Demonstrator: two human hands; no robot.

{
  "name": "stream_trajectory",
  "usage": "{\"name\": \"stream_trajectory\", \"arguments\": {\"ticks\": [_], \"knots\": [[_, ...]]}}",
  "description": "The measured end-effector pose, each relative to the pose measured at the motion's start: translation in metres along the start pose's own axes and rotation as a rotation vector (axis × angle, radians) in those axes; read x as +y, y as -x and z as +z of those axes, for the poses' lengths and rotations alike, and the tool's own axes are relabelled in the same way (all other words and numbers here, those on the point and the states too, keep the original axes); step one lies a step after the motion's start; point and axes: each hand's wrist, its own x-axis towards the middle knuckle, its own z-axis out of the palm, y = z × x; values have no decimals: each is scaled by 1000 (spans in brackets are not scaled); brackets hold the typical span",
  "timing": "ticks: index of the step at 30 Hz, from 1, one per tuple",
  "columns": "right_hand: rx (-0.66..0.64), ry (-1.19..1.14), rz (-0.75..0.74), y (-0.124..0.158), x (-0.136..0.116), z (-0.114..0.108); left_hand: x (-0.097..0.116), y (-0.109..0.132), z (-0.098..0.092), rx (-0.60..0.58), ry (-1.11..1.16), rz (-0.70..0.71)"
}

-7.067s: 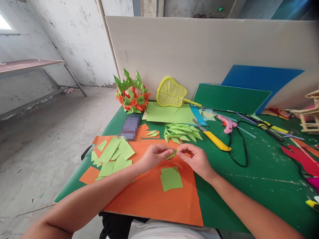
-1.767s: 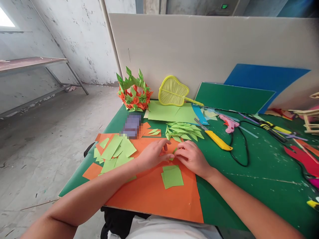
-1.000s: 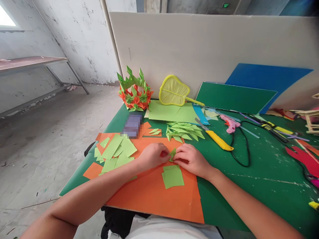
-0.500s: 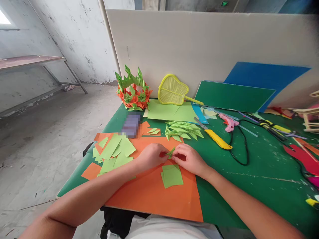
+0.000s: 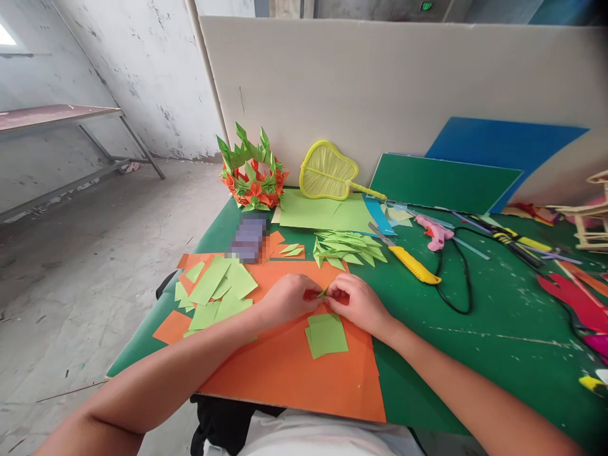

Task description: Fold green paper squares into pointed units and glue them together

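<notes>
A small folded piece of green paper [image 5: 323, 293] is pinched between my two hands, mostly hidden by the fingers. My left hand [image 5: 293, 296] grips its left end, and my right hand [image 5: 355, 297] its right end. Both are over an orange paper sheet [image 5: 304, 380]. Just below my hands lie a few green paper squares [image 5: 327, 335]. Beyond my right hand rests a pile of folded green paper leaves [image 5: 350, 248]. More loose green paper pieces [image 5: 223, 285] are spread left of my left hand.
A green and orange paper crown [image 5: 253, 174] and a yellow fan [image 5: 329, 171] stand at the back. To the right lie a yellow utility knife [image 5: 415, 265], blade extended, and a pink glue gun [image 5: 434, 233] with a black cord. A blurred-out dark object [image 5: 248, 237] lies behind the scraps.
My fingers have drawn closer together around the folded green paper, so less of it shows. The whole view has shifted very slightly; other things lie as before.
</notes>
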Motion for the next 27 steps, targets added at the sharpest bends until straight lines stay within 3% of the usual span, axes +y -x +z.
{"name": "stream_trajectory", "arguments": {"ticks": [18,27], "knots": [[3,8,20,-1,-2,2,14,0,-2,-29,-32,-116],[-64,42,-234,5,4,-9,5,2,5,10,15,-98]]}}
